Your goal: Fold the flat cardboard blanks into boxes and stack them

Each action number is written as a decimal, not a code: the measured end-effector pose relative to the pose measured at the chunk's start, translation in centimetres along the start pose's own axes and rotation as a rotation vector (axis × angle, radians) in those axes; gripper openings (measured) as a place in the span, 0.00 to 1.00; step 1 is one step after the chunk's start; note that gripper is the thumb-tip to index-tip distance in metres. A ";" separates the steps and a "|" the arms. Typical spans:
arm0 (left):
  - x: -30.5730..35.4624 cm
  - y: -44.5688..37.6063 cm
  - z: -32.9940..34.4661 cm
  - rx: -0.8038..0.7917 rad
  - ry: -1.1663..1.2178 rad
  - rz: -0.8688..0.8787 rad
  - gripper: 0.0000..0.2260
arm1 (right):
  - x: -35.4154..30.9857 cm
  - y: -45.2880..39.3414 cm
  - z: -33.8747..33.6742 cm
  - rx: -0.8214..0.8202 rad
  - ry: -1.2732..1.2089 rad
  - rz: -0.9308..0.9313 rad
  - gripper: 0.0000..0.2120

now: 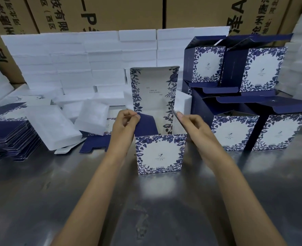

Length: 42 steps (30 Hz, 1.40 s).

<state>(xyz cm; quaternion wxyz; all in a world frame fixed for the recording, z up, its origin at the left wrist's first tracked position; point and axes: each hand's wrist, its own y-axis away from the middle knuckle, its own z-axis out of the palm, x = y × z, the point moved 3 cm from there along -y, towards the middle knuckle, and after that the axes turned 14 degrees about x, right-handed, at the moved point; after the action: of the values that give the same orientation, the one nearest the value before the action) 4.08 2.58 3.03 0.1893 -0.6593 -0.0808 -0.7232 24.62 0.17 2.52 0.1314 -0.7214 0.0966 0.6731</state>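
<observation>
A half-formed box [160,153], white with a blue floral border, stands upright near the middle of the steel bench [146,201], its printed front facing the person and its lid panel [154,89] raised straight up at the back. The left hand [124,121] pinches the navy left side flap [146,124] between thumb and fingertips at the flap's upper edge. The right hand [191,124] pinches the right side flap [173,110], which is seen nearly edge-on, so only a thin dark sliver shows above the fingers. Both flaps stand up from the open top of the box.

Toward the left edge of the bench lies a thick stack of flat blanks [10,135], navy side showing along the edges, with one printed blank on top. A loose flat blank [95,144] lies just left of the box, partly under the left forearm. Between the stack and the box sit translucent white foam trays [54,126], tumbled at angles.

At the right side of the bench, finished boxes [253,96] stand in two tiers, two below and two above, touching one another, their navy lids left up. Along the back edge runs a wall of stacked white foam inserts [86,63], and behind that stand brown shipping cartons [111,13] with black printed characters
</observation>
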 end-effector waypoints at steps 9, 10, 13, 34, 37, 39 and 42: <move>-0.6 0.1 -0.1 -0.005 0.055 0.027 0.07 | -2.2 -1.5 -0.5 -0.173 0.447 -0.157 0.21; -0.7 0.0 -0.1 -0.012 0.065 0.019 0.07 | -2.5 -1.7 -0.5 -0.193 0.500 -0.163 0.22; -0.8 -0.1 -0.4 -0.041 0.087 0.010 0.08 | -3.3 -2.2 -0.4 -0.241 0.521 -0.124 0.26; -0.6 -0.2 -0.9 -0.111 0.034 0.022 0.08 | -1.3 -3.9 -0.5 -0.132 -0.041 -0.084 0.15; -0.1 -0.1 -1.0 -0.135 0.047 -0.038 0.16 | -2.0 -3.9 -0.6 -0.070 0.054 -0.025 0.08; 0.0 -0.2 -1.1 -0.117 -0.022 -0.002 0.11 | -2.6 -4.1 -0.4 -0.074 0.172 -0.114 0.06; 0.6 -0.5 -0.8 -0.110 -0.103 0.029 0.08 | -4.0 -4.1 1.0 -0.100 0.268 -0.182 0.08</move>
<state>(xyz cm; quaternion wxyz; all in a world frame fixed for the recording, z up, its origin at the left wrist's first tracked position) 3.10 2.64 3.60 0.1585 -0.7061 -0.0410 -0.6889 24.71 4.21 6.74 0.1416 -0.8160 0.0137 0.5603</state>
